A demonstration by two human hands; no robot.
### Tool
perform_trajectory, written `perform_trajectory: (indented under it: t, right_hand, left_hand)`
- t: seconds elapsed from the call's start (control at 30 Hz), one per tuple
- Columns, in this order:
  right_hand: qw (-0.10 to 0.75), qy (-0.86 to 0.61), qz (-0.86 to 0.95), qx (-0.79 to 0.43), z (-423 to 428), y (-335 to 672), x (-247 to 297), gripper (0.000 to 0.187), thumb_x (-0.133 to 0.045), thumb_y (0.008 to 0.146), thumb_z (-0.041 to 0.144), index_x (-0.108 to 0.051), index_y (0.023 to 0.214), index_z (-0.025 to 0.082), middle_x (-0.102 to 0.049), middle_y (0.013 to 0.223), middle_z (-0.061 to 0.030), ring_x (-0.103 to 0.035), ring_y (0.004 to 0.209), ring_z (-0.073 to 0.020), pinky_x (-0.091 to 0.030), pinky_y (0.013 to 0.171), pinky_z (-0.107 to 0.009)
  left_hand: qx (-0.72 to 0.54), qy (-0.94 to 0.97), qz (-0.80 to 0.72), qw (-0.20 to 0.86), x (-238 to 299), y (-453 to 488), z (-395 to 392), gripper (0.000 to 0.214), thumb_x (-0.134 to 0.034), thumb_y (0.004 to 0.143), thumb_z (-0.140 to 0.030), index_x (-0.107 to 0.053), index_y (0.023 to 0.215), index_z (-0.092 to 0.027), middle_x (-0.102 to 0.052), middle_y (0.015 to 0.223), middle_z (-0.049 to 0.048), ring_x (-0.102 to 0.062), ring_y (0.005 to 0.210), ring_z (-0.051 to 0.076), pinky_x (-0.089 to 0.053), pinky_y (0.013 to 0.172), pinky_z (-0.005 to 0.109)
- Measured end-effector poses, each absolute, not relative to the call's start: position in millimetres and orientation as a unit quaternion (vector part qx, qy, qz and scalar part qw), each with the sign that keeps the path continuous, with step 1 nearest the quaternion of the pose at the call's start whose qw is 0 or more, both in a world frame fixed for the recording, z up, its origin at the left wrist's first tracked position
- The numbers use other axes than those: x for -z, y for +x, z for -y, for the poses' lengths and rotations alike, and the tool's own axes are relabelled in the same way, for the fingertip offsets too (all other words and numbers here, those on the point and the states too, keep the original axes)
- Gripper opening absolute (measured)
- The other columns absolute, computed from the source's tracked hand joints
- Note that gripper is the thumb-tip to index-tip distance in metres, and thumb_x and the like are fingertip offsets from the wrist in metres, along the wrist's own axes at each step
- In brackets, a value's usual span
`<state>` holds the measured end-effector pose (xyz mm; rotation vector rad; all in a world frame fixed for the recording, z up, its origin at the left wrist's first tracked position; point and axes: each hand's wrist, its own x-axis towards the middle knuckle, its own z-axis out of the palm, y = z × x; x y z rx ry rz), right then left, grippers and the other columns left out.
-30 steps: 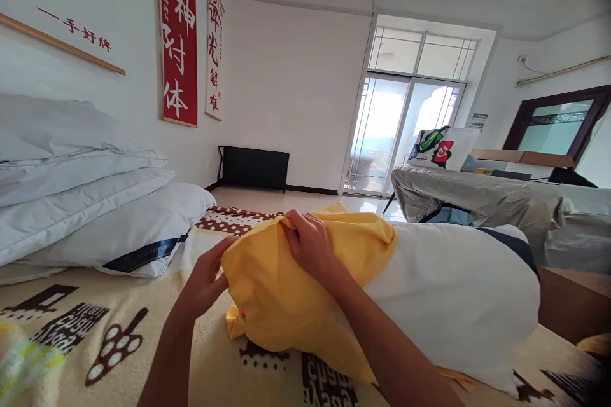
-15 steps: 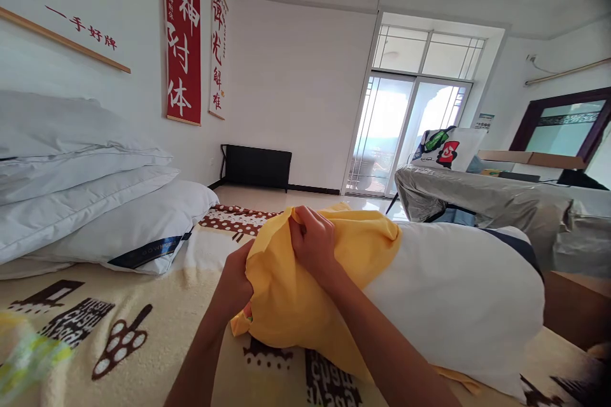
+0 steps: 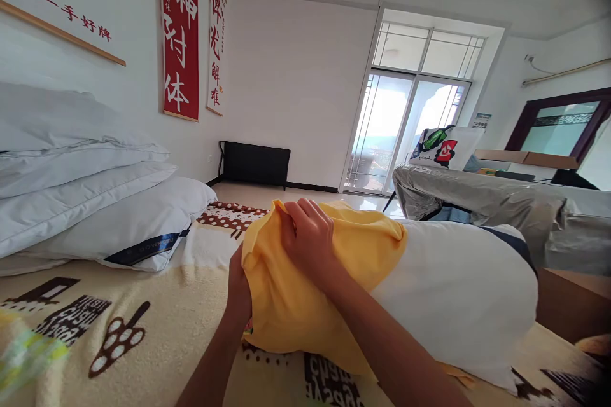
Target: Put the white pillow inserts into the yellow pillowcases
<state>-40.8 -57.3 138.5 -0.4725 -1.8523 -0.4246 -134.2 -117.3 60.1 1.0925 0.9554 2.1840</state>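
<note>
A yellow pillowcase [image 3: 296,292] covers the left part of a white pillow [image 3: 453,292], whose right part is bare with a dark blue band at its end. My right hand [image 3: 310,232] is closed on the cloth at the upper left of the pillowcase, thumb tucked under a fold. At the pillowcase's left edge my left hand [image 3: 238,286] grips the cloth, its fingertips hidden behind the fabric. The pillow lies on a cream patterned blanket [image 3: 176,324] right in front of me.
Several white pillows [image 3: 95,203] are stacked at the left against the wall. A folded black frame [image 3: 255,164] stands by the far wall. At the right are a plastic-covered table [image 3: 477,194] and a cardboard box [image 3: 573,305]. Yellow-green cloth [image 3: 28,356] lies at the lower left.
My right hand has shifted slightly left and up with the cloth. My left hand has moved right, further behind the pillowcase's edge. The pillowcase's left corner has drawn in.
</note>
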Motion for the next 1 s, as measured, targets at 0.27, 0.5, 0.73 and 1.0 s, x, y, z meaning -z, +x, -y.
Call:
perform_trajectory:
  t: [0.27, 0.5, 0.73, 1.0]
  right_hand:
    - [0.494, -0.330, 0.795, 0.121, 46.5, -26.0, -150.1, 0.038, -0.047, 0.089, 0.031, -0.042, 0.054, 0.019, -0.045, 0.052, 0.0016, -0.032, 0.050, -0.0113, -0.015, 0.053, -0.028]
    - [0.469, -0.251, 0.838, 0.125, 58.4, -5.0, -159.6, 0.018, -0.047, 0.079, 0.013, -0.063, 0.081, 0.020, -0.063, 0.080, -0.0047, -0.050, 0.076, -0.0193, -0.033, 0.067, -0.031]
    - [0.411, -0.106, 0.903, 0.063, 94.6, -14.3, -164.3, 0.049, -0.048, 0.079, 0.013, -0.044, 0.127, 0.021, -0.054, 0.125, -0.0068, -0.046, 0.114, -0.0208, -0.027, 0.097, -0.040]
    - [0.455, -0.125, 0.880, 0.057, 78.6, -38.8, -158.3, 0.014, -0.048, 0.086, 0.017, -0.053, 0.073, 0.019, -0.059, 0.073, 0.0004, -0.050, 0.072, -0.0136, -0.030, 0.079, -0.032]
  left_hand:
    - [-0.852, 0.307, -0.278, 0.321, -60.1, -144.8, 109.8, 0.032, -0.071, 0.067, -0.037, -0.045, 0.069, -0.019, -0.048, 0.063, -0.0070, -0.044, 0.054, 0.007, -0.037, 0.049, 0.017]
    - [-0.861, 0.203, -0.322, 0.337, -64.3, -153.7, 109.5, 0.041, -0.074, 0.057, -0.046, -0.050, 0.080, -0.022, -0.052, 0.060, -0.0070, -0.049, 0.050, 0.011, -0.035, 0.041, 0.020]
    - [-0.841, 0.329, -0.306, 0.302, -76.3, -156.1, 120.0, 0.037, -0.066, 0.069, -0.052, -0.052, 0.083, -0.020, -0.058, 0.068, -0.0025, -0.053, 0.057, 0.012, -0.041, 0.048, 0.022]
    - [-0.786, 0.471, -0.352, 0.190, -73.8, -170.3, 130.2, 0.024, -0.070, 0.064, -0.027, -0.060, 0.083, -0.018, -0.062, 0.077, -0.0005, -0.057, 0.070, 0.016, -0.045, 0.063, 0.025]
